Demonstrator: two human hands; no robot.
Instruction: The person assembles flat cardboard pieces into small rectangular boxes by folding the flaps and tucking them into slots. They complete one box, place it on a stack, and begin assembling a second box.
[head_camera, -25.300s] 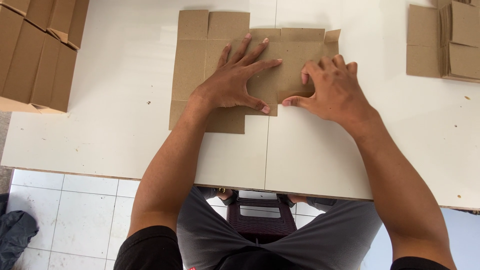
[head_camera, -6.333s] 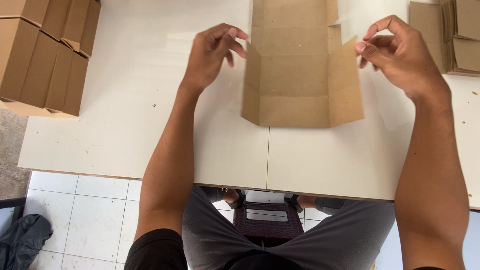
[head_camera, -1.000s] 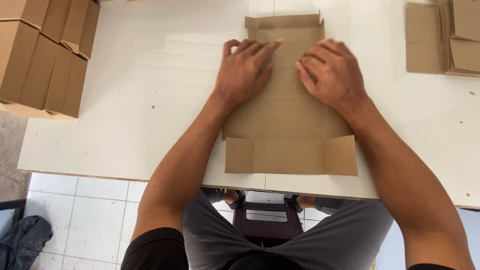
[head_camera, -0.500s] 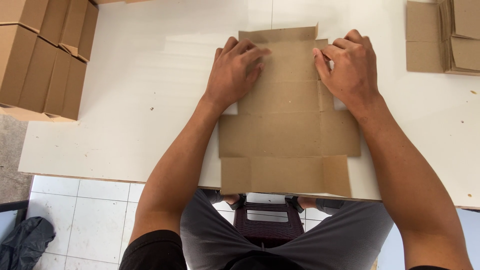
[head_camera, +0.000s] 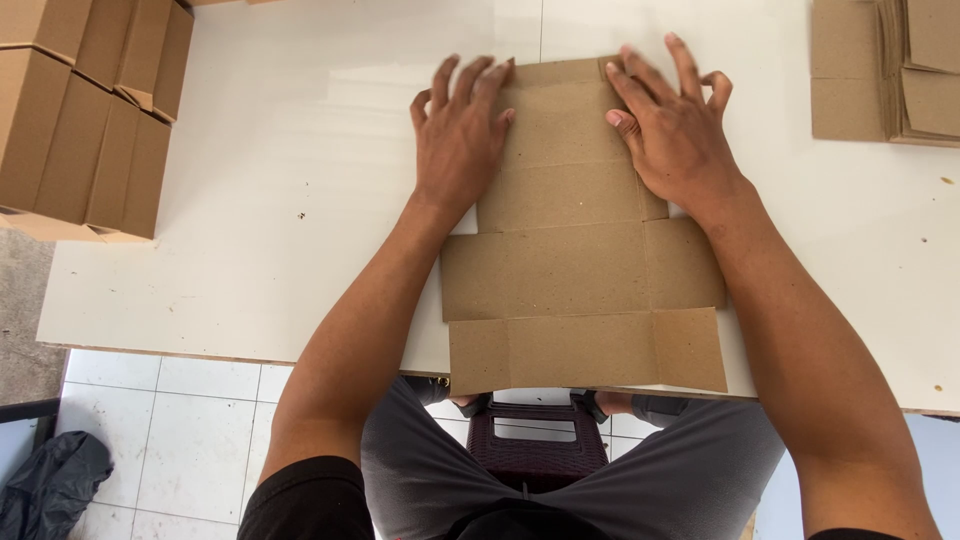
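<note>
While cardboard blank (head_camera: 580, 270) lies flat at table (head_camera: 250, 200) near edge, we press left hand (head_camera: 462, 140) and right hand (head_camera: 675, 135) open-palmed on far panels; creasing step, we judge; next calls for lifting side flaps.

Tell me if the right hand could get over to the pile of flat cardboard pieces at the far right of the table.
Probably yes. The right hand lies flat on the cardboard sheet, holding nothing, and only bare white table shows between it and the pile of flat cardboard pieces on its own side.
</note>
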